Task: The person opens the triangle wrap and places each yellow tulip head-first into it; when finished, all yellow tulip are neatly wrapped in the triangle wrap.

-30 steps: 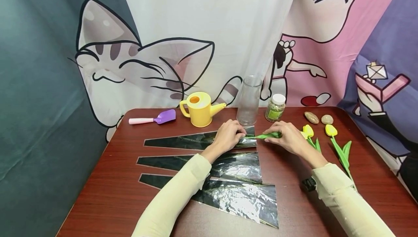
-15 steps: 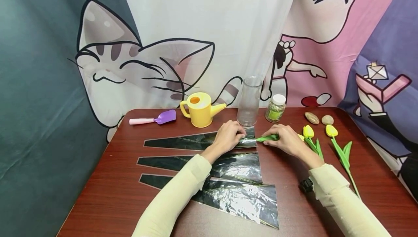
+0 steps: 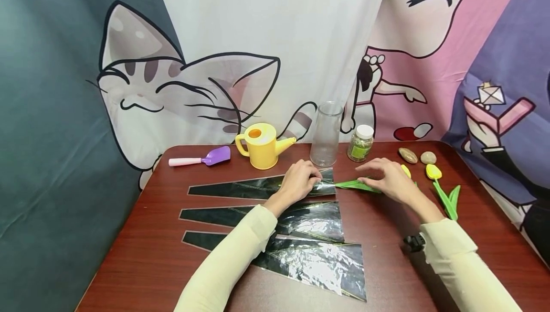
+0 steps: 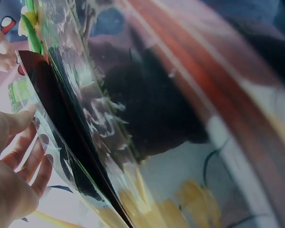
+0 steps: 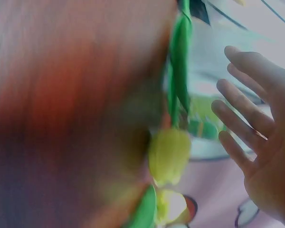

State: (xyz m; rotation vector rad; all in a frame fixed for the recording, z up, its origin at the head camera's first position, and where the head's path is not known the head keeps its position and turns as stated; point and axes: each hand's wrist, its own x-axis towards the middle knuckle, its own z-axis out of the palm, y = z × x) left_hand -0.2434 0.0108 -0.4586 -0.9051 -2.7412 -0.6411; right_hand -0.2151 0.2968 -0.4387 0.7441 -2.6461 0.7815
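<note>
Cellophane sleeve (image 3: 262, 187), uppermost of three at frame centre, is pinched at its wide end by the left hand (image 3: 301, 180). The right hand (image 3: 388, 178), fingers spread and gripping nothing, hovers over the tulip (image 3: 356, 186), whose stem tip lies at the sleeve mouth, right of centre. The slick film could be let slip, or the stem knocked askew by loose fingers. A red-brown table (image 3: 146, 254) is seen below; cartoon drapes (image 3: 172, 87) fill the upper frame.
</note>
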